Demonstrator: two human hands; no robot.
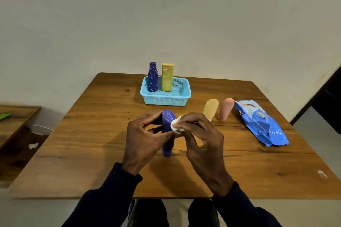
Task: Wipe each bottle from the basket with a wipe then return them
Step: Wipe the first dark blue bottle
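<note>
My left hand (145, 138) grips a purple bottle (167, 145) that stands cap-down on the wooden table (92, 134). My right hand (199, 138) pinches a white wipe (175, 125) against the bottle's upper side. A light blue basket (166, 97) at the back of the table holds a dark blue patterned bottle (153, 77) and a yellow bottle (167, 77), both upright. A pale yellow bottle (210, 108) and a pink bottle (226, 108) stand on the table right of my hands.
A blue pack of wipes (262, 123) lies at the table's right side. A lower wooden surface (16, 116) with a green object sits to the left. A small white scrap (322, 173) lies near the front right edge.
</note>
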